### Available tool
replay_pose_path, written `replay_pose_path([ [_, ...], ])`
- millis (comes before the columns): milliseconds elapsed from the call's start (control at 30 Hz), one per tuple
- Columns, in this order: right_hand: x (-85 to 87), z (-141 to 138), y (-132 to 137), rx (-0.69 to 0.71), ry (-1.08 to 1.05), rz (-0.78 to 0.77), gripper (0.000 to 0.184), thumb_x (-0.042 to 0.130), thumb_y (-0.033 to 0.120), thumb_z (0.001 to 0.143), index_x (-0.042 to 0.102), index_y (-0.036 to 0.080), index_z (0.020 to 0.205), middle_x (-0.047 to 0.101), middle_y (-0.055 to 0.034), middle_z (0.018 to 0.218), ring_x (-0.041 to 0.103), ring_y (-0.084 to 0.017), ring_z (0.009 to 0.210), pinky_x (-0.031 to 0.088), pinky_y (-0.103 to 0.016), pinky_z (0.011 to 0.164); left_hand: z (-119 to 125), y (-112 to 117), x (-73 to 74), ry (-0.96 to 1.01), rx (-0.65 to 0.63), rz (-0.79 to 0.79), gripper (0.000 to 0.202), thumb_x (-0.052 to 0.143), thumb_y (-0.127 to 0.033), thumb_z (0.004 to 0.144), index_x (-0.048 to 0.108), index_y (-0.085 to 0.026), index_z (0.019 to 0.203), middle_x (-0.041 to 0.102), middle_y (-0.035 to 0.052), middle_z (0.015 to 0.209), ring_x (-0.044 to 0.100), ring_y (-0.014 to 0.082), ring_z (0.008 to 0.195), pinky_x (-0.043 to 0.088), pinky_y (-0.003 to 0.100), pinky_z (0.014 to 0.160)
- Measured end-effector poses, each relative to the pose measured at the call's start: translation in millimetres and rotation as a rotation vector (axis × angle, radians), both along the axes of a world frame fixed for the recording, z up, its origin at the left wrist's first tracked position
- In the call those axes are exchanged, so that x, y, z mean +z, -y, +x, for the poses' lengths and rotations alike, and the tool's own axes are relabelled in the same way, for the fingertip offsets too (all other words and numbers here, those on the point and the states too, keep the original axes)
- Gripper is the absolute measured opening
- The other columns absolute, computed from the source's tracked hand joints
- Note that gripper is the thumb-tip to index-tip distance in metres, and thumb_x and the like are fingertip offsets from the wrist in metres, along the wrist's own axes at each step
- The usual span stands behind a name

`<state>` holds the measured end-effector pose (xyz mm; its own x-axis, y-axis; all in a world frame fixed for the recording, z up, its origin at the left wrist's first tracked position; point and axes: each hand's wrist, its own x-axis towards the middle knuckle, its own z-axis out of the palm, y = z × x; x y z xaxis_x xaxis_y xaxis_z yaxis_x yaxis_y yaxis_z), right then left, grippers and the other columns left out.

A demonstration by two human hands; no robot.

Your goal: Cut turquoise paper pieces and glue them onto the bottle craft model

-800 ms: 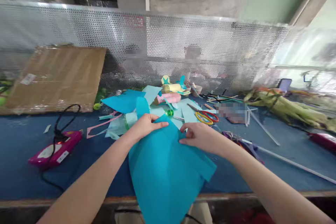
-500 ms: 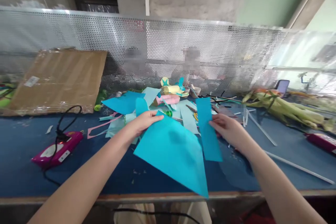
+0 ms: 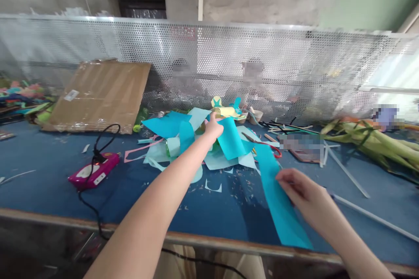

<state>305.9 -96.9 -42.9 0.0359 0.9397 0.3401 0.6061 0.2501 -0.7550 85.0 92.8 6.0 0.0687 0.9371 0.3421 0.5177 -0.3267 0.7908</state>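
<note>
My left hand point(image 3: 214, 127) reaches out over the heap in the middle of the table, fingers closed at the edge of a bright blue paper sheet point(image 3: 231, 140). Its fingertips are partly hidden. Close to the table's front edge, my right hand point(image 3: 299, 189) pinches a long blue paper strip point(image 3: 275, 196) by its right side; the strip slants down toward the edge. Under and around the left hand lie pale blue paper pieces point(image 3: 219, 161) and another bright blue sheet point(image 3: 168, 124). Scissors with red handles point(image 3: 277, 152) lie between the hands, partly covered by paper.
A magenta power strip point(image 3: 94, 172) with a black cable sits at left. Behind it leans a flat cardboard piece point(image 3: 101, 96). A perforated metal screen point(image 3: 222, 61) closes the back. Husk-like leaves point(image 3: 376, 146) and white sticks point(image 3: 376, 216) lie at right.
My left hand has moved forward and right with the blue sheet, to the heap. My right hand has come down nearer the table's edge with the strip. The view has shifted left.
</note>
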Motion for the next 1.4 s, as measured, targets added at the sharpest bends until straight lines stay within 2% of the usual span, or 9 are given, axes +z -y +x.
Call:
replay_pose_path([
  [200,-0.9,-42,4,0.273,0.055,-0.269,0.037,0.039,0.034,0.088,0.066,0.017,0.108,0.057,-0.0003,0.056,0.055,-0.016,0.049,0.043,-0.027,0.048,-26,4,21.1,-0.302,-0.01,0.106,0.026,0.065,-0.026,0.086,0.064,-0.016,0.11,0.062,0.0096,0.116,0.058,0.0249,0.109,0.049,0.043,0.094],
  [333,8.2,-68,-1,0.433,0.084,-0.237,0.036,0.039,0.02,0.087,0.069,0.021,0.107,0.069,-0.0065,0.093,0.059,-0.013,0.056,0.047,-0.027,0.056,-63,18,46.6,-0.377,0.002,0.197,0.022,0.07,-0.018,0.076,0.071,-0.018,0.098,0.066,0.0084,0.112,0.053,0.0272,0.119,0.043,0.04,0.101],
  [467,29.8,-91,-5,0.524,0.156,-0.116,0.028,0.05,0.021,0.087,0.072,0.026,0.103,0.071,-0.0041,0.105,0.066,-0.018,0.087,0.05,-0.029,0.075,-99,53,56.6,-0.362,0.07,0.234,0.022,0.056,-0.02,0.085,0.068,-0.016,0.102,0.069,0.0077,0.101,0.064,0.0202,0.096,0.051,0.035,0.088],
  [667,48.8,-115,-18,0.679,0.045,-0.099,0.024,0.052,0.032,0.091,0.074,0.021,0.095,0.073,-0.005,0.093,0.066,-0.017,0.083,0.049,-0.026,0.07,-130,110,28.9,-0.366,-0.004,0.123,0.023,0.052,-0.03,0.085,0.068,-0.02,0.097,0.072,0.0058,0.098,0.067,0.0212,0.091,0.055,0.033,0.079],
  [800,42.0,-126,-31,0.664,0.037,-0.154,0.023,0.052,0.016,0.086,0.073,0.021,0.092,0.073,-0.0034,0.092,0.064,-0.016,0.078,0.048,-0.026,0.068,-139,126,10.3,-0.167,-0.072,-0.088,0.035,0.053,-0.042,0.084,0.063,-0.022,0.111,0.072,0.0073,0.097,0.069,0.0234,0.09,0.055,0.035,0.079],
  [967,28.9,-131,-36,0.696,0.012,-0.183,0.029,0.049,0.011,0.083,0.073,0.022,0.096,0.071,-0.003,0.093,0.061,-0.016,0.078,0.047,-0.027,0.068,-137,134,4.6,0.129,-0.128,-0.312,0.055,0.063,-0.045,0.079,0.05,-0.023,0.128,0.069,0.0057,0.095,0.071,0.02,0.076,0.056,0.034,0.073],
  [1100,17.9,-132,-37,0.686,0.004,-0.239,0.038,0.049,0.013,0.082,0.068,0.023,0.114,0.066,-0.0024,0.085,0.053,-0.012,0.063,0.042,-0.025,0.057,-132,132,0.6,0.169,-0.079,-0.252,0.058,0.067,-0.028,0.074,0.047,-0.025,0.128,0.062,0.0001,0.088,0.067,0.0144,0.066,0.055,0.031,0.07],
  [1233,11.3,-132,-41,0.637,-0.027,-0.32,0.035,0.051,0.024,0.085,0.066,0.019,0.116,0.06,-0.002,0.073,0.047,-0.012,0.057,0.037,-0.025,0.053,-134,126,-6.4,0.105,-0.058,-0.206,0.046,0.064,-0.027,0.074,0.054,-0.023,0.119,0.06,0.0016,0.091,0.067,0.0142,0.065,0.056,0.031,0.068],
  [1400,10.4,-126,-49,0.511,-0.069,-0.312,0.03,0.049,0.025,0.085,0.069,0.019,0.108,0.063,-0.0029,0.076,0.042,-0.01,0.051,0.034,-0.024,0.048,-152,118,-8.9,-0.239,0.004,0.058,0.025,0.053,-0.025,0.081,0.064,-0.021,0.103,0.062,0.0074,0.105,0.066,0.0197,0.084,0.056,0.036,0.077],
])
